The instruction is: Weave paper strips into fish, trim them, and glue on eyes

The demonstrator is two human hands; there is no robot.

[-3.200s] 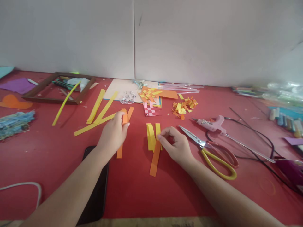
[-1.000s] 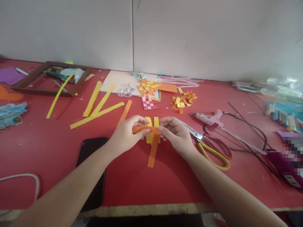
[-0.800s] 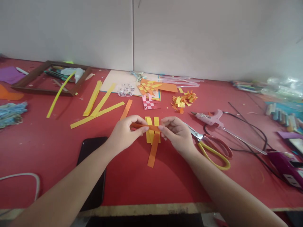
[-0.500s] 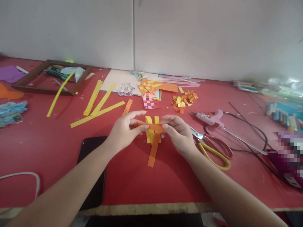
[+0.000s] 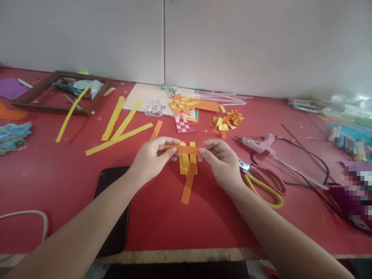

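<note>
Between my two hands an orange paper strip [image 5: 187, 150] is stretched level from side to side. My left hand [image 5: 155, 157] pinches its left end between thumb and fingers, and my right hand [image 5: 219, 159] pinches the right end. Below the strip, short yellow paper strips [image 5: 184, 164] stand side by side, partly hidden by it. Another orange strip [image 5: 188, 188] slants down toward me from among them. One more orange strip [image 5: 157, 129] lies just beyond my left hand, its near end hidden.
Scissors [image 5: 261, 190] and a pink glue gun [image 5: 258, 145] lie right of my right hand. A black phone [image 5: 114, 221] sits under my left forearm. Yellow strips [image 5: 119, 139], a pink checkered woven fish [image 5: 183, 124], paper scraps [image 5: 228, 122] and a wooden frame [image 5: 31, 104] are farther back.
Both hands have shifted slightly away from me with the orange strip. It now shows a flatter, straighter face; the camera view has moved a little.
</note>
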